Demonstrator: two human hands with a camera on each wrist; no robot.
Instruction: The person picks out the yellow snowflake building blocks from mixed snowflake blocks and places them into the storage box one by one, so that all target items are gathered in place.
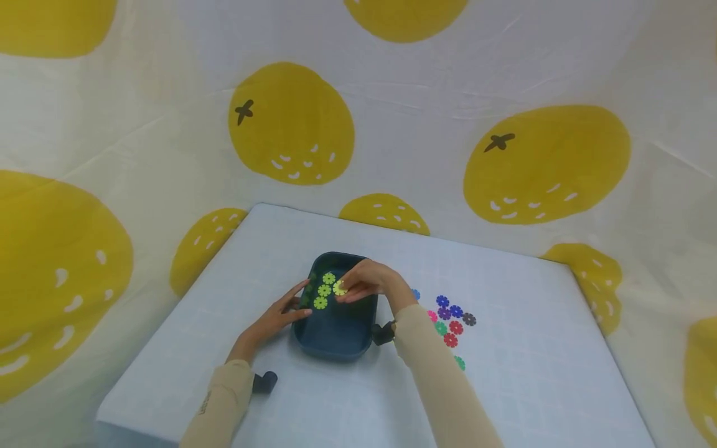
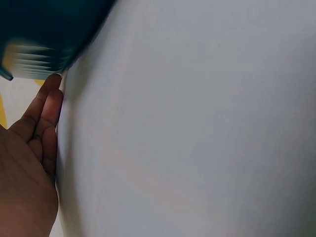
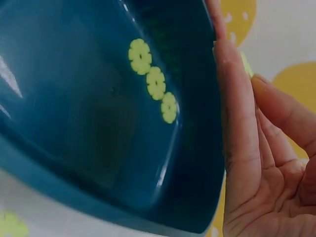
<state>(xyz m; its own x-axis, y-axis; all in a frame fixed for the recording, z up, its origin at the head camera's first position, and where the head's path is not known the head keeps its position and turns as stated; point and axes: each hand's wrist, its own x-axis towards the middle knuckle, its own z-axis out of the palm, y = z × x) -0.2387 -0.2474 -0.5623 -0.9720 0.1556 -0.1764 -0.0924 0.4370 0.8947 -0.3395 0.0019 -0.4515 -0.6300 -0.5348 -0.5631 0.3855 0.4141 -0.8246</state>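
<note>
Yellow-green notched disc, thin and plastic-looking (image 1: 338, 288): pinched between the right hand's thumb and fingers, above the tray and just right of the row in the head view.
Right hand (image 1: 366, 280): gripping that disc by its edge. A light fingertip pinch suits so thin a piece; lowering it near the floor before releasing should stop it skidding or flipping.
Row of three matching yellow-green discs (image 1: 324, 290): flat along the left side of the tray floor. The held disc is best placed clear of these, as a brushing knuckle could easily break the line.
Deep teal, round-cornered tray (image 1: 336, 336): upright on the white worktop (image 1: 532, 348). Its walls call for coming in from above.
Left hand (image 1: 280, 315): fingers extended at the tray's left rim, holding no disc. Gentle steady contact is enough; a hard push could slide the tray.
Black wrist-worn piece (image 1: 383, 333): close by the tray's right rim; touching or not, I cannot tell. A higher wrist would avoid a knock.
Loose multicoloured discs (image 1: 444, 313): scattered on the worktop right of the tray, partly behind the right forearm; the sleeve should stay above them.
</note>
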